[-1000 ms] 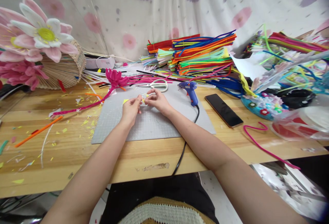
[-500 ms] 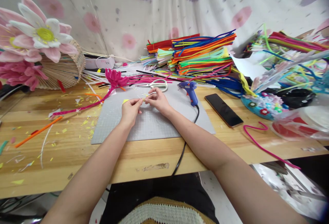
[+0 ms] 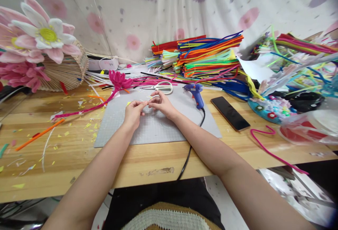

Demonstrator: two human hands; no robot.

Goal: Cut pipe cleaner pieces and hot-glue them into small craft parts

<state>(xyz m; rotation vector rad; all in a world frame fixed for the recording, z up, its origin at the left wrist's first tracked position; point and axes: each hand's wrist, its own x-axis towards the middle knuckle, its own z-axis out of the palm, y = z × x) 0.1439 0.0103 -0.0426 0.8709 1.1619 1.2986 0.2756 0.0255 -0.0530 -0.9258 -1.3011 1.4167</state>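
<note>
Over the grey cutting mat (image 3: pixel 155 131), my left hand (image 3: pixel 134 113) and my right hand (image 3: pixel 163 106) meet at the fingertips. Both are closed in a pinch, thumb against forefinger. Whatever lies between them is too small to make out; a thin whitish bit shows near the left fingertips. Just beyond my hands, white-handled scissors (image 3: pixel 165 88) lie on the mat. A blue hot glue gun (image 3: pixel 195 94) rests to the right, its black cord running under my right forearm. A small yellow scrap (image 3: pixel 129 103) is by my left knuckles.
A magenta pipe-cleaner flower (image 3: pixel 120 80) with a long stem lies left of the mat. A black phone (image 3: pixel 229 113) is to the right. Bundles of coloured pipe cleaners (image 3: pixel 208 54) are stacked behind. An orange pipe cleaner (image 3: pixel 39 135) and scraps cover the left side.
My fingertips have shifted slightly against each other, and the yellowish bit seen between them earlier is now hidden. Everything else stays in place.
</note>
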